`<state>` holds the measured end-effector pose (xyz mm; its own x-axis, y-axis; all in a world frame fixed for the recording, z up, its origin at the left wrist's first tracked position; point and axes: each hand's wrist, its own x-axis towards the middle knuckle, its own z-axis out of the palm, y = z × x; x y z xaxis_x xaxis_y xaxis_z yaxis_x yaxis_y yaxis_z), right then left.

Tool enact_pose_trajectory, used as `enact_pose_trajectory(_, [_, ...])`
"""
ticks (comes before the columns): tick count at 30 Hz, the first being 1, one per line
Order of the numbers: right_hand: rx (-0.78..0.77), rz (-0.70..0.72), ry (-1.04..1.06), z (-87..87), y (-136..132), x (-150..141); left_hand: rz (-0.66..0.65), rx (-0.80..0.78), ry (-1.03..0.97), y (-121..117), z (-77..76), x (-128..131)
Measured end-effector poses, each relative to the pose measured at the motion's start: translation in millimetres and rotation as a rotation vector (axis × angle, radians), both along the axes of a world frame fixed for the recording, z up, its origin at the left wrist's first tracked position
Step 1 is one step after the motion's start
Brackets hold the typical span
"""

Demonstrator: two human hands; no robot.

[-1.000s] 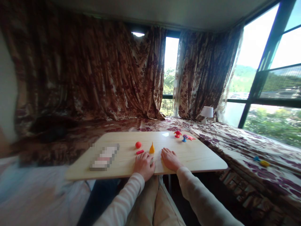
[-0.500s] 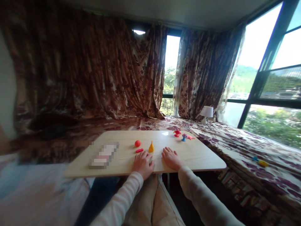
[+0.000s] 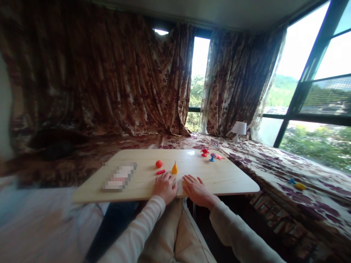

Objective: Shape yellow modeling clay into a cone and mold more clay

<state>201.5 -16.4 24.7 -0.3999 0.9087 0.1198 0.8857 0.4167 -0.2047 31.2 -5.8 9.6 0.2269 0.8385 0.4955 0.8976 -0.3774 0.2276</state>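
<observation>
My left hand lies at the near edge of the pale wooden table, fingers loosely stretched and nothing visible in them. Just beyond its fingertips are a short red stick and a yellow pear-shaped piece with an upright pointed tip. A red-orange ball sits a little behind the stick. Flat on the tabletop, my right hand is open, its fingers pointing toward the left hand, a small gap between them. It holds nothing that I can see.
At the back right of the table are a red toy figure, a blue one and a flat pinkish piece. A blurred-out box lies on the left. A white lamp and a yellow-and-blue item rest on the patterned cover.
My right hand has slid left and closer to me, nearer the left hand. The left hand stays nearly in place. The view has shifted slightly; the toys lie as before.
</observation>
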Motion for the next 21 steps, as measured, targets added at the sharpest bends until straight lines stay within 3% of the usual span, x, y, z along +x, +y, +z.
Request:
enact_pose_trajectory(4, [-0.015, -0.097, 0.008, 4.2, 43, 10, -0.009, -0.001, 0.007, 1, 0.4, -1])
enact_pose_trajectory(6, [-0.012, -0.118, 0.011, 4.5, 52, 12, -0.006, -0.003, 0.007, 1, 0.2, -1])
enact_pose_trajectory(8, [-0.001, -0.100, 0.012, 3.0, 46, 10, -0.003, -0.005, 0.004, 2, -0.4, -1])
enact_pose_trajectory(15, [0.041, 0.120, 0.014, -4.6, -16, -3, 0.001, -0.007, -0.012, 3, -2.7, -1])
enact_pose_trajectory(17, [0.015, 0.115, 0.018, -3.6, -13, -3, 0.000, -0.006, -0.012, 2, -2.2, -1])
enact_pose_trajectory(21, [-0.011, -0.015, 0.030, 2.5, 19, 6, -0.009, 0.006, -0.011, 0, -0.9, -1])
